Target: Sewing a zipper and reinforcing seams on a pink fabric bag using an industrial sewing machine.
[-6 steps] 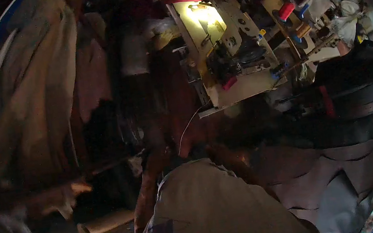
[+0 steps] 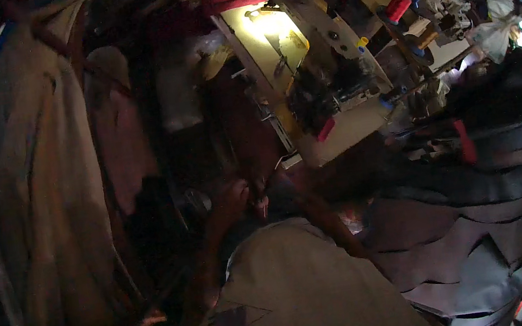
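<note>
Both my forearms reach into the dark in front of my light shirt, and the hands are close together. My left hand (image 2: 234, 196) looks curled, with its fingers closed; what they hold, if anything, is lost in the dark. My right hand (image 2: 282, 185) is a dim, smeared shape beside it, its fingers not distinguishable. Dark reddish material (image 2: 246, 125) lies just beyond the hands. Ahead to the right stands a sewing machine (image 2: 336, 84) on a pale tabletop (image 2: 349, 131), lit by a bright lamp. The near corner of that top is close to my right hand.
A red thread cone (image 2: 397, 6) stands beyond the machine. Brownish-grey sheets (image 2: 415, 228) are piled at the right, near a dark bag-like heap (image 2: 502, 91). Large draped tan cloth (image 2: 49, 158) fills the left side. A red block-like piece (image 2: 326, 129) sits on the tabletop.
The view has shifted, and the table appears slightly further left. My hands have come up a little, closer together. The thin pale line running from the table to my hands no longer shows clearly.
</note>
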Demonstrator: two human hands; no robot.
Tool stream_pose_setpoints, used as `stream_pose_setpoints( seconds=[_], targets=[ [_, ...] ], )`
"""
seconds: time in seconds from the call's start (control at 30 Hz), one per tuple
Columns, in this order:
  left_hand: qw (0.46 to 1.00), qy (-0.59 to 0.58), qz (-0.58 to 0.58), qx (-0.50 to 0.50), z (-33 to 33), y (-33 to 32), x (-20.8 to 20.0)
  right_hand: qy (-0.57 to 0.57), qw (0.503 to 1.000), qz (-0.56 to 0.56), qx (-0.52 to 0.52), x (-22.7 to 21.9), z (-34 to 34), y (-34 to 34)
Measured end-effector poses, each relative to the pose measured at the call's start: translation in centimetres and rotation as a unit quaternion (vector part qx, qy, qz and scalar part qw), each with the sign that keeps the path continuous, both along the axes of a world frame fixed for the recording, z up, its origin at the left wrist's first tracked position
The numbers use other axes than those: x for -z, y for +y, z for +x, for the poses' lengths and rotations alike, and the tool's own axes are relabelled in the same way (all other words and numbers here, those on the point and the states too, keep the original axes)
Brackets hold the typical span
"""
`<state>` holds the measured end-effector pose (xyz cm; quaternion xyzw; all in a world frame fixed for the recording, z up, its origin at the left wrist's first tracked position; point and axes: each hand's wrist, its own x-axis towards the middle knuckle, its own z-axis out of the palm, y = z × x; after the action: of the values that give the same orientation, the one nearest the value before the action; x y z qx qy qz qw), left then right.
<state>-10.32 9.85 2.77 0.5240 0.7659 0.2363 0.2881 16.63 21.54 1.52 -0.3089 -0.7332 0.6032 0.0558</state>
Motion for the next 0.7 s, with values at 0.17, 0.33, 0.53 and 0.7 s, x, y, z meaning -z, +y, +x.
stream_pose_setpoints(
  seconds=[0.17, 0.33, 0.53, 0.7],
  targets=[
    [0.996, -0.072, 0.046, -0.033, -5.3, 16.9, -0.7, -0.033, 0.99, -0.048, 0.131, -1.1, -6.4, 6.2],
    [0.976, 0.179, 0.02, 0.124, -9.8, 33.5, 4.4, -0.151, 0.973, -0.121, 0.123, 0.5, -12.8, 14.8],
    [0.992, 0.115, 0.014, 0.046, -10.1, 43.2, 10.1, -0.007, 0.968, -0.138, 0.208, -0.1, -17.2, 21.6],
    [0.989, 0.087, 0.038, 0.116, -10.5, 45.1, 11.4, 0.018, 0.971, -0.093, 0.221, 0.3, -18.9, 24.2]
  ],
)
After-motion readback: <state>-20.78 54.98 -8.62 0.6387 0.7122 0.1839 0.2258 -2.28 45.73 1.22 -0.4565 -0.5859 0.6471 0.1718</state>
